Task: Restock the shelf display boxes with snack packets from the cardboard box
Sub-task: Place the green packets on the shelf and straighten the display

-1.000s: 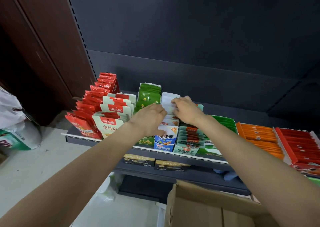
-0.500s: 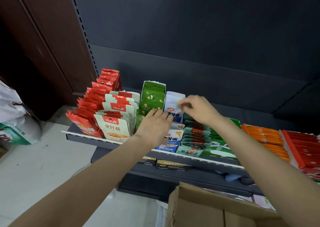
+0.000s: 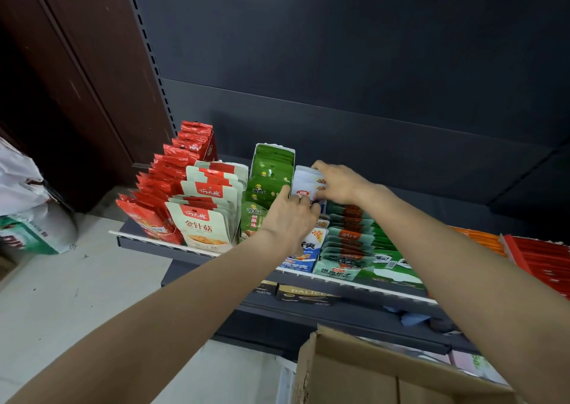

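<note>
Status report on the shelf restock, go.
Both hands on the white-and-blue packets: left hand pinching their front, right hand gripping the back of the row. Cardboard box below the shelf. Nothing in the way.

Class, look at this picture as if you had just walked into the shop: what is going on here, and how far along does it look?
A person is restocking a shelf of snack packets. Both hands are at the row of white and blue packets in the middle: the right hand grips the packets at the back of the row, and the left hand holds those just in front. The red, cream and green rows beside it already look full. An open cardboard box waits below.
</note>
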A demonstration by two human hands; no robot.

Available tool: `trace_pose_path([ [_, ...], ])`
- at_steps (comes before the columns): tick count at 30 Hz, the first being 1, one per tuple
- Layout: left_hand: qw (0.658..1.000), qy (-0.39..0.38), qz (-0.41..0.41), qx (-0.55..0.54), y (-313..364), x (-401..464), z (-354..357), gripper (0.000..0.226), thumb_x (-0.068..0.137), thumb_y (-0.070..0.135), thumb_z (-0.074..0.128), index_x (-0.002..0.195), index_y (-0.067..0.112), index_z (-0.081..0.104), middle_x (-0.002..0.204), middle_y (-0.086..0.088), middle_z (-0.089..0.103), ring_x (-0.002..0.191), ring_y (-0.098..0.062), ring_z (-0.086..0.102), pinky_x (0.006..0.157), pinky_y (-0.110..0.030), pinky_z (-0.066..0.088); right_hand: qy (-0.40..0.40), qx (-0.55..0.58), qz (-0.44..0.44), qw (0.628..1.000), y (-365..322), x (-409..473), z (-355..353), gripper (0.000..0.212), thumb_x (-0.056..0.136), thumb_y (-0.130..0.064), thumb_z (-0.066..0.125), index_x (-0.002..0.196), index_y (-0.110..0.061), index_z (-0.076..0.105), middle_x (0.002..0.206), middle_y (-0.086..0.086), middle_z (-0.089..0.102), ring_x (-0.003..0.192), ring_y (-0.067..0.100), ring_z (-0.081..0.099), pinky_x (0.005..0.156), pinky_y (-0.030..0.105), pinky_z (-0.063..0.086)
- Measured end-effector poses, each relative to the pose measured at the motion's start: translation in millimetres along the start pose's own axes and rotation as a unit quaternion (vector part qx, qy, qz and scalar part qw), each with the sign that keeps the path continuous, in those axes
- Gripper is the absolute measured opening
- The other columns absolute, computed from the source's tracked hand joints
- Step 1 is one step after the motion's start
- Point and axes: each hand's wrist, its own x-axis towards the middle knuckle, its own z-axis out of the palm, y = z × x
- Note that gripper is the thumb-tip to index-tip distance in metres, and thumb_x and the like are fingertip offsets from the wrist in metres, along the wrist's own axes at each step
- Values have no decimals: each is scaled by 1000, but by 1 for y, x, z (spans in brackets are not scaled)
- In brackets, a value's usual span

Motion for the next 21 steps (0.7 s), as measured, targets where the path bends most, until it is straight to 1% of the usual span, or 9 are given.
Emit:
trace_pose_path([
  [6,998,50,4,-47,-1,0,9,67,73,41,73,120,6,39,109,-9,59,96,-25,60,90,-37,32,18,-17,-13,1000,1,2,1,49,85,-21,68,125,-16,42,118,10,60,105,28,55,80,36,45],
  [8,998,58,3,-31,2,-10,13,59,63,39,78,105,9,49,92,-6,61,79,-23,61,83,-36,37,25,-26,-19,999,3,2,3,48,87,-20,66,127,-16,41,119,11,59,106,29,55,78,35,44],
  [11,987,156,-1,-30,5,-18,28,44,49,31,80,82,13,56,66,-1,56,54,-19,54,70,-33,41,33,-41,-27,998,4,2,5,46,89,-18,61,129,-16,39,118,12,58,106,30,55,74,33,41],
  [13,990,140,-8,-24,4,-18,26,50,57,36,79,93,12,54,75,-3,60,64,-21,58,79,-35,42,35,-46,-30,998,4,3,6,43,90,-17,59,129,-15,39,117,13,58,104,30,55,72,33,41],
  [14,992,122,-18,-18,5,-17,21,61,64,43,76,107,10,48,89,-6,62,80,-24,60,88,-39,39,33,-48,-30,998,4,3,6,42,91,-17,58,128,-15,39,117,13,58,103,30,55,72,33,41],
  [16,993,109,-36,11,4,-13,19,90,72,53,69,135,7,25,123,-15,51,116,-30,47,104,-47,28,21,-47,-26,998,3,3,4,42,91,-15,57,129,-15,38,116,12,58,98,28,54,72,34,41],
  [17,993,113,-35,25,2,-14,17,100,71,55,70,140,7,16,134,-17,43,126,-32,38,106,-48,27,14,-46,-23,999,4,3,3,42,91,-14,56,129,-15,38,115,13,57,96,27,53,73,34,42],
  [19,988,151,-17,8,2,-27,13,95,63,44,77,136,11,25,132,-16,43,119,-30,40,95,-42,35,5,-44,-20,999,4,3,3,42,91,-15,55,129,-16,37,116,13,57,99,28,54,76,35,44],
  [21,966,247,75,3,6,-41,27,60,65,18,70,117,12,39,110,-11,53,94,-24,49,75,-33,37,8,-41,-20,999,5,2,5,42,92,-15,54,130,-15,37,118,14,57,105,31,54,77,35,43],
])
